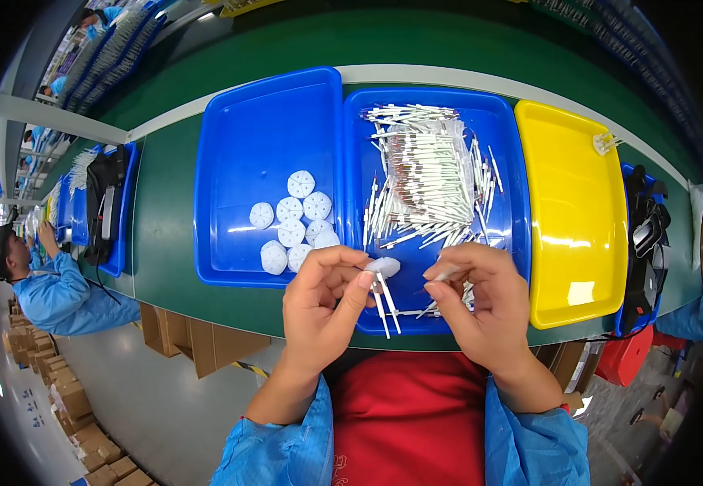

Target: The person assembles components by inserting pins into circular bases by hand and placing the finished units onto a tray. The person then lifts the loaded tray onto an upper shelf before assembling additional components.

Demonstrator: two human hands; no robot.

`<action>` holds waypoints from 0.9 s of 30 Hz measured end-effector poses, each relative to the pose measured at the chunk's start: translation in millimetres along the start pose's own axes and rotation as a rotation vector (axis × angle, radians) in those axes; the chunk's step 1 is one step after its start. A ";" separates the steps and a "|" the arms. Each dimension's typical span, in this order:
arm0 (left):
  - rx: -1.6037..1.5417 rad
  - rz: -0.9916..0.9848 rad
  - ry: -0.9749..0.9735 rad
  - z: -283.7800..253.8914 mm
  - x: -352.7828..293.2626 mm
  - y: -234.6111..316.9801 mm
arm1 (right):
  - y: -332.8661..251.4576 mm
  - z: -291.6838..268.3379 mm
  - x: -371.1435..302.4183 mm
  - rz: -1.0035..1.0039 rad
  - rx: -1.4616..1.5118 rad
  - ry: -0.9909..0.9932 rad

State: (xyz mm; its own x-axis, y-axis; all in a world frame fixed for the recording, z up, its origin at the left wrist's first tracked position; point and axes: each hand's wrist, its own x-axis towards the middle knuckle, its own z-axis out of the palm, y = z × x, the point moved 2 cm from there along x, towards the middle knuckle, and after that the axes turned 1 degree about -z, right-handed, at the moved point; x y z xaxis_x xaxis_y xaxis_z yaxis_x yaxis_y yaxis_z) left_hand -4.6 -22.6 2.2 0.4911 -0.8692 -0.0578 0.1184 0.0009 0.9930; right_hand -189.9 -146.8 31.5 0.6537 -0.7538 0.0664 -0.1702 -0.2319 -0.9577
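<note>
My left hand (325,304) is closed in a pinch round a small white round piece (384,266) above the front of the middle blue tray. Two thin white sticks (385,304) point down from that piece. Just to its right, my right hand (483,301) is closed too, fingertips together at a small whitish thing I cannot make out. In the middle tray lies a heap of thin white sticks (428,166) with dark ends, partly under clear plastic. White round pieces with slots (291,232) lie in the left blue tray (266,121).
A yellow tray (574,243) stands at the right, with a small white piece bearing short sticks (605,143) in its far corner. Dark devices (649,235) sit in a blue tray beyond it. At the far left a co-worker (60,283) sits by the green bench (165,211).
</note>
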 end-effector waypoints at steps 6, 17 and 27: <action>-0.026 -0.021 -0.070 7.7 -0.4 0.2 | -1.4 -4.3 10.6 -0.344 -0.064 0.077; -0.058 -0.005 -0.118 5.4 0.1 -0.7 | 8.2 1.4 3.0 -0.309 -0.284 0.014; 0.042 0.084 -0.101 4.6 0.5 -1.0 | 3.4 -2.5 0.1 -0.174 -0.160 -0.056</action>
State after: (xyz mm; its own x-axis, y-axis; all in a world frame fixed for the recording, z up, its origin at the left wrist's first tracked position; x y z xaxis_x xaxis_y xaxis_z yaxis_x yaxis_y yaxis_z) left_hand -8.4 -25.3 1.6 0.4081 -0.9123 0.0339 0.0435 0.0566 0.9974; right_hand -192.2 -149.2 29.0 0.7224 -0.6598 0.2068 -0.1633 -0.4535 -0.8762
